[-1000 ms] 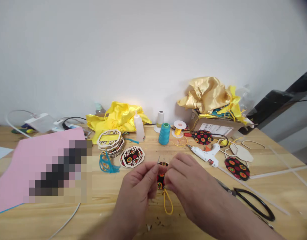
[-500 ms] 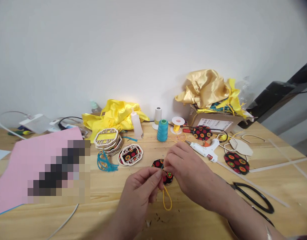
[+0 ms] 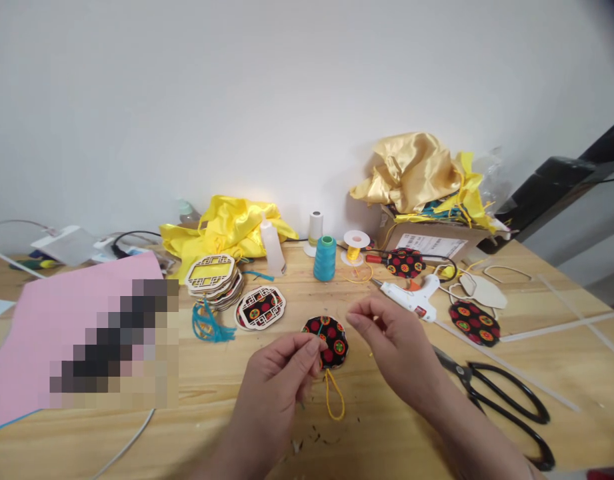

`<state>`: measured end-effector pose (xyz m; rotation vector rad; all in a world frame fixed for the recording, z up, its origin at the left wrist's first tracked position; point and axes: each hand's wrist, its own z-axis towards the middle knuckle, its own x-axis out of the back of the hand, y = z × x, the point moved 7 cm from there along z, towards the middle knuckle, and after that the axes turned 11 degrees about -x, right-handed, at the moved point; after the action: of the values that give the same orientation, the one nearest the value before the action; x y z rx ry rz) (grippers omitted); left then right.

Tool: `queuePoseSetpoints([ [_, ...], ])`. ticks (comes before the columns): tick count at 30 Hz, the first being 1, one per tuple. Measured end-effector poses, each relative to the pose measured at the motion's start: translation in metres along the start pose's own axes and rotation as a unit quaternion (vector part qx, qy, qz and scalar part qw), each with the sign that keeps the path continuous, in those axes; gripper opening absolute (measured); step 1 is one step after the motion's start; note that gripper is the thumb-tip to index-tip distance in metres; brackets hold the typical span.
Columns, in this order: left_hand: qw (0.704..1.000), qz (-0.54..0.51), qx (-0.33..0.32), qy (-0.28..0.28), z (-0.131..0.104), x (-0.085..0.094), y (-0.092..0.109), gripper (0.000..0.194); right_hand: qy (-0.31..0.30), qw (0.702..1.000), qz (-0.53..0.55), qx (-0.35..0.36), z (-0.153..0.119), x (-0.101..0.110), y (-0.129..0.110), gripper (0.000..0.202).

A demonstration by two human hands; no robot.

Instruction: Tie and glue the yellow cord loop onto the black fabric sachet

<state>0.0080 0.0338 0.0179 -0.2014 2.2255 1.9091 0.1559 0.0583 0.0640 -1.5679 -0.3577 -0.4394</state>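
The grip of the left hand point(image 3: 281, 373) is closed at thumb and forefinger, seemingly upon teal thread point(image 3: 321, 327), perhaps to control its end. The right hand point(image 3: 394, 337) has fingertips bent near each other; whether they grasp anything, I cannot tell. Between the hands is the flower-patterned fabric medallion point(image 3: 337, 333), its yellow cord loop point(image 3: 335, 418) toward the person, probably clear of the fingers. The carton's label point(image 3: 427, 247) shows a barcode; its writing is unreadable.
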Motion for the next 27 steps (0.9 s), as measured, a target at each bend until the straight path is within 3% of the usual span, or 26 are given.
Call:
queuePoseSetpoints([
  [3,1.0,0.008,-0.006,-0.001,0.0,0.001,-0.001,0.016,-0.096,0.982,0.122,-0.11,-0.006,-0.018,0.014,0.011],
  [6,1.0,0.018,-0.011,-0.011,0.0,0.0,-0.003,0.018,-0.107,0.966,0.172,-0.162,-0.009,-0.026,0.019,0.015],
  [15,0.996,0.076,0.001,-0.04,-0.001,-0.003,-0.005,0.02,-0.111,0.966,0.193,-0.135,-0.007,-0.032,0.017,0.013],
  [20,0.996,0.082,0.012,-0.039,-0.003,-0.002,-0.008,0.021,-0.118,0.961,0.206,-0.142,-0.006,-0.035,0.017,0.014],
  [25,0.997,0.074,0.007,-0.038,-0.002,0.0,-0.007,0.023,-0.085,0.959,0.222,-0.153,-0.006,-0.029,0.024,0.023],
  [27,0.997,0.074,0.003,-0.038,-0.002,0.0,-0.006,0.021,-0.112,0.949,0.243,-0.168,-0.009,-0.033,0.028,0.023],
])
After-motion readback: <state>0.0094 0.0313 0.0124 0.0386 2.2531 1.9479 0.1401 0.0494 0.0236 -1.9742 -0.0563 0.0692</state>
